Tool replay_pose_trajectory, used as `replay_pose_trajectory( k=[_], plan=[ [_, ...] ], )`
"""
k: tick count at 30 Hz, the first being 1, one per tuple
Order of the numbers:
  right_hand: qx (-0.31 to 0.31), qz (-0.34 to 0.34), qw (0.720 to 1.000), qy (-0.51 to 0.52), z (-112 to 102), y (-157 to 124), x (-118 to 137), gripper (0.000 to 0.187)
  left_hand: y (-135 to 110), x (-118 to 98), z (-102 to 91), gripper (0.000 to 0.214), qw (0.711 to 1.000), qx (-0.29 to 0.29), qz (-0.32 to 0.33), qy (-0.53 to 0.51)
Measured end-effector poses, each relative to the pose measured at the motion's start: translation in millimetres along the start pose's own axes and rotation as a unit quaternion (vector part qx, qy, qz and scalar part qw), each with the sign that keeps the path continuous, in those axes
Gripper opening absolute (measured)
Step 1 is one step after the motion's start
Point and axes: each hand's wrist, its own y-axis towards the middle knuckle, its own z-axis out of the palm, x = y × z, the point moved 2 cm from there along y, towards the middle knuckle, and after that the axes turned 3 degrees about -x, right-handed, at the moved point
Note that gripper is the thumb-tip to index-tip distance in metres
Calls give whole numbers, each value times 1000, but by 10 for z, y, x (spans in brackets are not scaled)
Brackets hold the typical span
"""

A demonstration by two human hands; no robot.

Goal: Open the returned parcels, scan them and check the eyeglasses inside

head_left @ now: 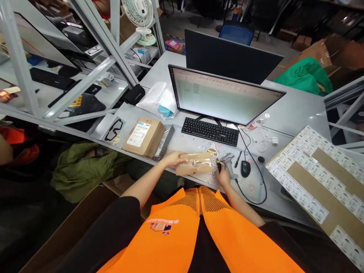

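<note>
My left hand [174, 159] grips the left end of a flat brown cardboard box [196, 169] with shiny clear tape across its top. The box is at the desk's front edge, in front of my body. Close to its right end, my right hand [223, 176] is closed around a small black and yellow box cutter [218, 166]; the fingers hide part of it. A grey barcode scanner [228, 161] lies just beside that hand, its cable running off to the right.
Behind the hands are a keyboard [209, 131] and a lit monitor [224, 94]. A mouse [245, 168] lies to the right, near a label-covered cardboard sheet [308, 187]. On the left sit a labelled carton [153, 134], a grey package [166, 140] and metal framing [82, 94].
</note>
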Motion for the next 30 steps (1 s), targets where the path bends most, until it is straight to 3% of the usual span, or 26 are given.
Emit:
replay_pose_trajectory(
  k=[2, 3, 6, 10, 15, 23, 30],
  plan=[
    [25, 20, 995, 98, -78, 40, 55, 57, 101, 71, -156, 67, 996, 74, -45, 5],
    [42, 26, 990, 132, -113, 51, 85, 52, 135, 111, -200, 72, 994, 83, -64, 16],
    [119, 15, 972, 204, -191, 30, 202, 49, 149, 208, -200, 85, 997, 5, -69, 35],
    [219, -19, 926, 305, -226, -108, 355, 55, 23, 294, 40, 80, 992, -113, -17, -54],
    [195, 12, 921, 336, -199, -342, 347, 56, -30, 372, 295, 54, 949, -223, -28, -219],
    [170, 18, 929, 330, -193, -673, 263, 60, 3, 379, 300, 48, 935, -224, -34, -273],
    [202, -7, 946, 252, -258, -682, 400, 42, 22, 416, 336, 47, 927, -227, -33, -298]
  ],
)
